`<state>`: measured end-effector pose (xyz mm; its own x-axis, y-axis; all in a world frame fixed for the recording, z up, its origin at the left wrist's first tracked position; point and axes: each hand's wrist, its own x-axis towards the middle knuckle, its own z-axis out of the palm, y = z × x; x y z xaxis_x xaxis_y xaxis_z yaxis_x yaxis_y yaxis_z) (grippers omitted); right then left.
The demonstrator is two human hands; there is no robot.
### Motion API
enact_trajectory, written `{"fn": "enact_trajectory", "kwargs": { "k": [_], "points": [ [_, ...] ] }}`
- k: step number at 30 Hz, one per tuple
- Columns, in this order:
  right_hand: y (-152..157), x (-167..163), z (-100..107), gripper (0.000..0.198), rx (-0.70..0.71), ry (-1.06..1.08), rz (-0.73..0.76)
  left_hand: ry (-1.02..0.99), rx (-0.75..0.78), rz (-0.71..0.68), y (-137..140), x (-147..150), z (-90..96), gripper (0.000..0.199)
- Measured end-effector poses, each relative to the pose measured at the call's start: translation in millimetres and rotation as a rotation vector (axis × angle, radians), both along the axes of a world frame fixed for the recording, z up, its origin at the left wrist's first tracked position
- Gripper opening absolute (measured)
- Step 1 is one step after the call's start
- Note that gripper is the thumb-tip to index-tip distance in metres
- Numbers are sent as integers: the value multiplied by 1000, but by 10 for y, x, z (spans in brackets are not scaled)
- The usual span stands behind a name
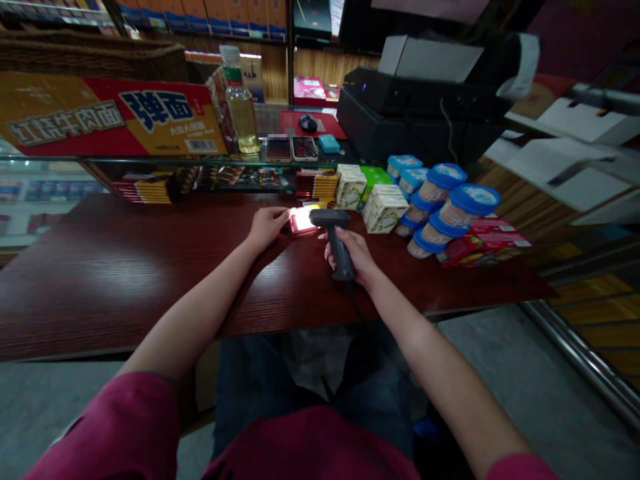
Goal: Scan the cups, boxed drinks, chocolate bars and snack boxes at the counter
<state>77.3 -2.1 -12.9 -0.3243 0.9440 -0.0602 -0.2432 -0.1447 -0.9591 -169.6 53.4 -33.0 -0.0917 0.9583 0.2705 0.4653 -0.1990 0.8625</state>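
Observation:
My right hand is wrapped round the handle of a dark grey barcode scanner. The scanner's head points left, and its bright light falls on a small flat packet with a reddish edge. The glare washes out the packet's face. At the packet's left end, my left hand grips it with closed fingers, low over the dark red-brown counter. Just behind the packet stands a stack of red and yellow packets.
Pale green boxes, blue-lidded tubs and red boxes crowd the counter's right side. On the glass shelf above are a noodle carton, a bottle, two phones and a mouse. Black machines stand at the back right.

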Motion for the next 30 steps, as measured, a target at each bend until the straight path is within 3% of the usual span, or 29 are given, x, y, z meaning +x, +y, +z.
{"fn": "enact_trajectory", "kwargs": {
  "k": [4,9,12,16,20,22,30],
  "points": [
    [0,3,2,55,-7,19,0,-82,-5,-52,26,-7,-18,38],
    [-41,38,30,59,-43,5,-16,-351,-103,-140,-28,-169,-6,53],
    [-63,40,49,59,-40,-4,6,-425,-56,-80,-137,-496,30,59],
    [-6,-137,66,53,-65,1,56,-393,165,121,-267,-1220,144,63],
    [132,-631,95,48,-132,73,112,-149,450,475,-370,-2023,318,43],
    [216,-968,107,47,-147,100,164,-37,517,566,-426,-2341,379,32],
    [569,-2241,38,46,-258,268,256,222,474,507,-531,-3025,299,29]
  ]
}}
